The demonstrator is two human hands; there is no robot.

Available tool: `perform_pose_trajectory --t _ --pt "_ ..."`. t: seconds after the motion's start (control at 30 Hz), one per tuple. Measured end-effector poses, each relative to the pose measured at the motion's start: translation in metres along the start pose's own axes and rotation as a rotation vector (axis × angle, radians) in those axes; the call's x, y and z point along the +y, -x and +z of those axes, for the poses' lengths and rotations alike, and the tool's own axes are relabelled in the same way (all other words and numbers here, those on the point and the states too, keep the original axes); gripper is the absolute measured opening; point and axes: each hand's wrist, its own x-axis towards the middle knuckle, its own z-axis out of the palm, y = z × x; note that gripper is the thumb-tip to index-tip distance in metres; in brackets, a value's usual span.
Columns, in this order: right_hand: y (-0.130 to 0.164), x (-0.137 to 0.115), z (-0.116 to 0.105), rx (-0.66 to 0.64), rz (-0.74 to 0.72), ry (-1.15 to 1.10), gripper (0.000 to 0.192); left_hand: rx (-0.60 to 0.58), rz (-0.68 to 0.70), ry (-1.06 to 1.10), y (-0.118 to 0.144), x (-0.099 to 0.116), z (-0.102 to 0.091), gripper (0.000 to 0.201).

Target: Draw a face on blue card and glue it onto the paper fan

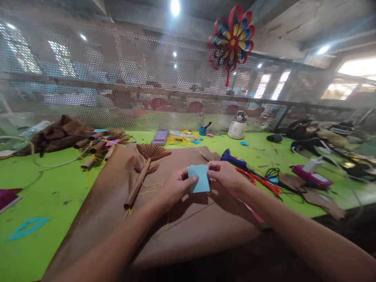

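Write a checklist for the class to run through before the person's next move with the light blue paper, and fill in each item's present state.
1. Both hands on the paper: ok. The left hand and right hand each pinch an edge of the light blue paper.
2. Paper lifted off the surface: ok, it is held above the brown sheet.
3. Paper folded or doubled: cannot tell, though a second corner shows at the top.
4. Blue glue gun apart from the hands: ok, it lies behind the right hand.
5. Red-handled scissors apart from the hands: ok, on the table to the right.
6. Brown paper fan out of the way: ok, it lies to the left.
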Motion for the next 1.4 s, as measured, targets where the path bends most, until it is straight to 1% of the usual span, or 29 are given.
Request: perform_pose_trajectory --t 0.07,0.1,0.17,0.2,0.3,0.33,0.4,0.43,0.5,0.6,0.67,0.73,0.9,1.03,1.13,1.2,1.27,1.33,1.4 --pt "0.005 -0.004 -0.009 0.036 -0.01 -0.004 0.034 -0.032 -0.018 -0.01 0.001 0.002 0.001 0.043" --pt "0.01 -0.006 -0.019 0.052 -0.004 0.001 0.035 -0.038 -0.023 -0.029 0.001 0.003 0.001 0.044" --pt "0.024 -0.011 -0.047 0.079 0.034 0.04 0.036 -0.003 -0.027 -0.084 -0.001 0.005 -0.001 0.044" --pt "0.034 -0.012 -0.063 0.075 0.086 0.138 0.035 0.024 -0.025 -0.106 -0.002 0.005 -0.002 0.043" --pt "0.068 -0.009 -0.108 0.149 0.226 0.361 0.038 0.094 -0.016 -0.136 -0.007 0.004 -0.003 0.04" --pt "0.078 -0.005 -0.118 0.156 0.251 0.403 0.039 0.108 -0.016 -0.141 -0.008 0.003 -0.003 0.04" --pt "0.095 0.004 -0.129 0.168 0.278 0.458 0.038 0.123 -0.025 -0.15 -0.01 0.002 -0.002 0.041" --pt "0.1 0.009 -0.13 0.172 0.284 0.492 0.037 0.127 -0.034 -0.155 -0.01 0.001 -0.001 0.042" --pt "0.105 0.017 -0.126 0.177 0.249 0.565 0.033 0.129 -0.053 -0.169 -0.01 0.0 -0.001 0.043" --pt "0.102 0.024 -0.115 0.156 0.12 0.646 0.029 0.128 -0.067 -0.193 -0.01 -0.002 -0.003 0.044" --pt "0.098 0.027 -0.107 0.147 0.056 0.659 0.028 0.124 -0.069 -0.203 -0.011 -0.002 -0.004 0.045" --pt "0.094 0.03 -0.098 0.157 0.052 0.652 0.028 0.122 -0.073 -0.209 -0.011 -0.003 -0.005 0.045" --pt "0.088 0.037 -0.078 0.225 0.115 0.683 0.026 0.134 -0.075 -0.219 -0.01 -0.002 -0.003 0.041" --pt "0.088 0.025 -0.076 0.188 0.12 0.78 0.019 0.148 -0.072 -0.224 -0.01 -0.002 -0.003 0.035" --pt "0.092 0.017 -0.078 0.156 0.035 0.913 0.02 0.154 -0.058 -0.231 -0.009 -0.001 -0.004 0.032" --pt "0.094 0.018 -0.078 0.127 -0.013 1.005 0.026 0.154 -0.038 -0.239 -0.007 -0.001 -0.004 0.031" --pt "0.094 0.022 -0.077 0.091 0.003 0.995 0.028 0.15 -0.017 -0.257 -0.006 -0.001 -0.004 0.033" --pt "0.093 0.025 -0.075 0.089 0.007 0.951 0.029 0.15 0.0 -0.283 -0.005 -0.001 -0.004 0.036" --pt "0.091 0.024 -0.073 0.089 -0.016 0.956 0.029 0.149 0.008 -0.32 -0.004 -0.002 -0.006 0.038"
